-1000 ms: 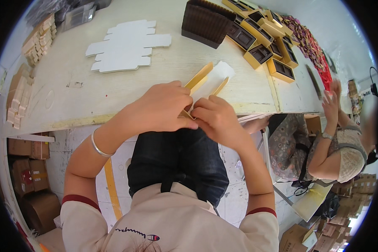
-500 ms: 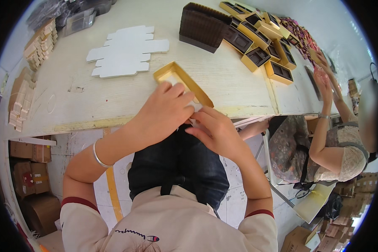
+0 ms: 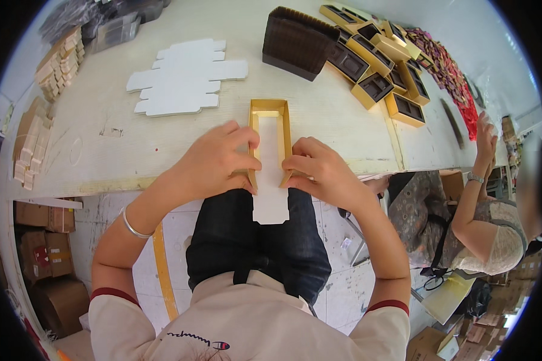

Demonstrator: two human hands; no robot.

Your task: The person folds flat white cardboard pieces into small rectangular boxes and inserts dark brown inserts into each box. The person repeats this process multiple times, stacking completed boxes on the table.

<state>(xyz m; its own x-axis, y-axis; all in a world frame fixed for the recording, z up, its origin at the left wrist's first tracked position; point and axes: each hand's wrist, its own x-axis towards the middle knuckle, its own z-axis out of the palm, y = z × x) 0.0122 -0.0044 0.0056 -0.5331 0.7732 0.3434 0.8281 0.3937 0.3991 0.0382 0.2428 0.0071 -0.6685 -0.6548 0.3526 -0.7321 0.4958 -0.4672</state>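
The left hand (image 3: 214, 159) and right hand (image 3: 322, 171) now pinch the long side walls of the gold box (image 3: 270, 141), each grip closed on its wall. A second ago it was tilted up off the tabletop (image 3: 102, 120); now it lies flat and squared at the near edge, its white flap (image 3: 271, 201) hanging toward the lap, so the folding looks well advanced.

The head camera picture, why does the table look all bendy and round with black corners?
In the head view a fisheye lens curves the table's straight edge and leaves black around the round picture. The light is bright and even. The gold box between the left hand and right hand looks sharp.
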